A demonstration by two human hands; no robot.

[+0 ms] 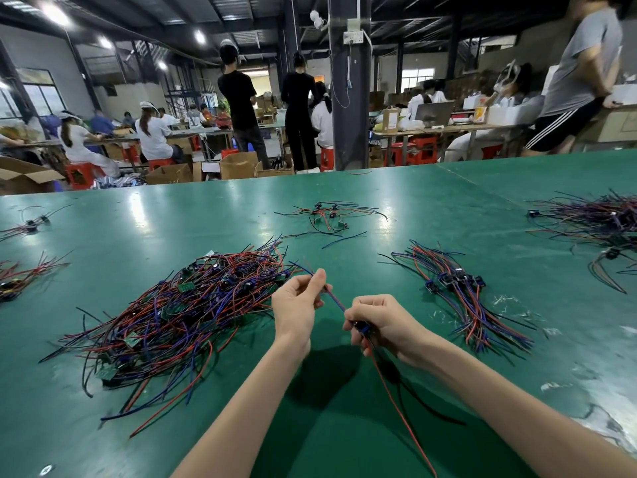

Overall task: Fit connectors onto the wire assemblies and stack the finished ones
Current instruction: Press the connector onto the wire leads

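Head view shows the blue wire (pixel 336 300) running slantwise between the hands, above the table's (pixel 448 208) near edge. Its far end is pinched in the left hand's (pixel 300 305) fingers (pixel 319 281), and its near end enters the blue connector (pixel 362 328), which the right hand (pixel 382 322) grips with curled fingers. The finished stack (pixel 458 288) lies to the right, nearer the right hand.

Pretty bright, ceiling lamps (pixel 55 14) throw glare on the green table (pixel 138 208). Edges bend fisheye-style, and the person (pixel 582 63) at right is blurry.

Big green table (pixel 379 443) with a tangled wire pile (pixel 179 312) at left and a neater bundle (pixel 458 291) at right, smaller clumps further back.
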